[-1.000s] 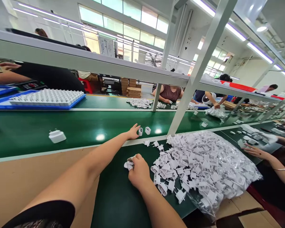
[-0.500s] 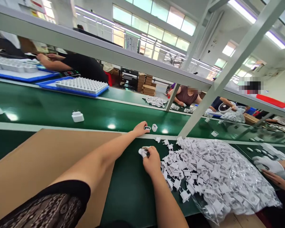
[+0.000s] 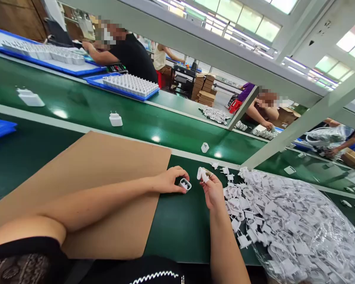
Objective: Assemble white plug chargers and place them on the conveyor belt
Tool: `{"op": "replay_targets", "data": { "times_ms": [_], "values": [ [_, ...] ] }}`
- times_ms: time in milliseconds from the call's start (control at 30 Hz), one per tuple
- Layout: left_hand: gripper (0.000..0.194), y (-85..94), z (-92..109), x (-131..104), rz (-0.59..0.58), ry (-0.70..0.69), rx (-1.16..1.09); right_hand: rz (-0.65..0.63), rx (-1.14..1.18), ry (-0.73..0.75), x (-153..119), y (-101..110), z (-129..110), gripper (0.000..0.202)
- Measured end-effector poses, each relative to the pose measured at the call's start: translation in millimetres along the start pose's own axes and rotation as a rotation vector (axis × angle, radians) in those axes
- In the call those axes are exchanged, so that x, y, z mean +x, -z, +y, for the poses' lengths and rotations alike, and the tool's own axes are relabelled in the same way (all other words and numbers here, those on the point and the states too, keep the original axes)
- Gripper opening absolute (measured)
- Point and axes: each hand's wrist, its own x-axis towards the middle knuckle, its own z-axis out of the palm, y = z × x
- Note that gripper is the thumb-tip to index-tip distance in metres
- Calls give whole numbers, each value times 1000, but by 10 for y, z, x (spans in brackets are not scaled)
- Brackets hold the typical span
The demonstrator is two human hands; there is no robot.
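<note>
My left hand (image 3: 172, 180) is closed around a white charger housing (image 3: 185, 184), its hollow open end turned toward my right hand. Between the thumb and fingers of my right hand (image 3: 214, 192) is a white plug cap (image 3: 200, 173); some of it is hidden by the fingers. A small gap separates the two parts, just above the green bench. To the right of my right hand spreads a pile of white plug caps (image 3: 272, 213), partly inside a clear plastic bag (image 3: 328, 221).
Brown cardboard (image 3: 115, 165) lies under my left forearm. Beyond a pale rail runs a green conveyor belt (image 3: 139, 126) carrying a white charger (image 3: 116, 119) and an open housing (image 3: 205, 147). A slanted metal post (image 3: 290, 130) stands at right. Co-workers sit across the belt.
My left hand has drawn back from the belt's edge with the housing, nearer the right hand. My right hand has turned the plug cap upward. The camera view has shifted.
</note>
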Motion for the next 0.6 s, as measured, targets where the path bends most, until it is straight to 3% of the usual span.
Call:
{"op": "replay_targets", "data": {
  "times_ms": [100,167,233,367,600],
  "values": [
    [61,-89,-55,-40,69,10,-62,-44,-78,8,-36,-35,-2,39],
    [53,-143,-93,-36,95,37,-52,-77,-180,56,-53,-45,14,39],
    [40,-169,-117,-29,107,52,-36,-83,-344,160,-75,-47,35,38],
    [54,-136,-145,-23,116,7,-98,-51,-742,451,-152,-45,50,35],
    [30,-105,-180,1,120,41,-144,-233,-922,717,-261,-108,76,31]
  ]
}}
